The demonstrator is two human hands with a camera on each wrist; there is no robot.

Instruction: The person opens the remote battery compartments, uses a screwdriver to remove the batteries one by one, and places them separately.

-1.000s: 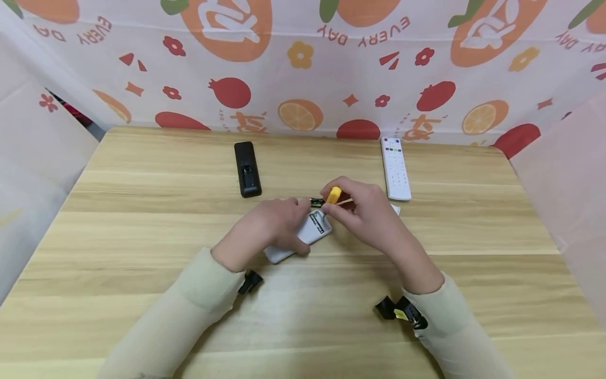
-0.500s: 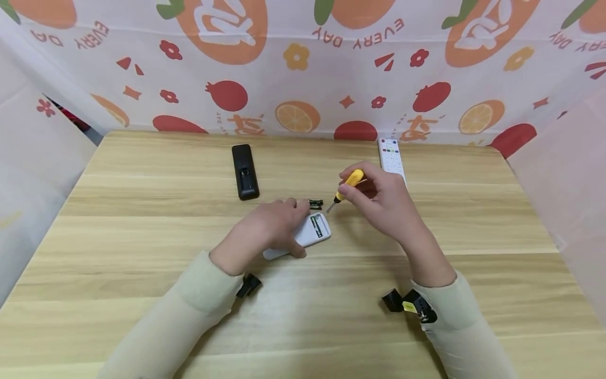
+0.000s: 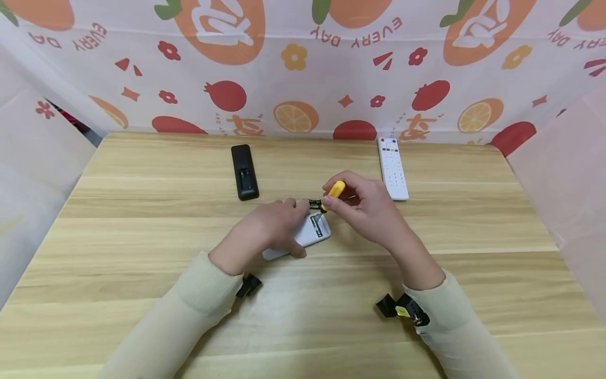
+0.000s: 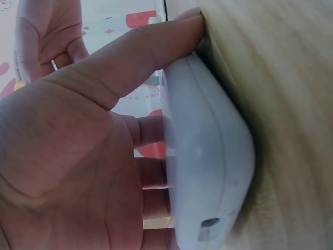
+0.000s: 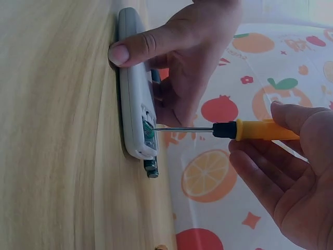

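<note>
A white remote control (image 3: 307, 234) lies on the table with its battery compartment uncovered and a green-labelled battery (image 3: 316, 226) inside. My left hand (image 3: 270, 223) grips the remote, thumb on the near edge and fingers along the far edge; in the left wrist view the end of the white remote (image 4: 208, 151) shows. My right hand (image 3: 366, 210) pinches the yellow handle of a screwdriver (image 3: 337, 188). In the right wrist view the screwdriver's thin shaft (image 5: 182, 129) reaches the compartment, its tip at the battery. Small dark-green batteries (image 3: 314, 204) lie just behind the remote.
A black remote (image 3: 244, 172) lies face down at the back left of the wooden table (image 3: 156, 237). Another white remote (image 3: 393, 168), buttons up, lies behind my right hand. A fruit-printed cloth (image 3: 326, 68) hangs along the far edge.
My right hand lifted the screwdriver away from the compartment toward the upper right, then brought its tip back down to the battery. My left hand has kept its hold on the remote.
</note>
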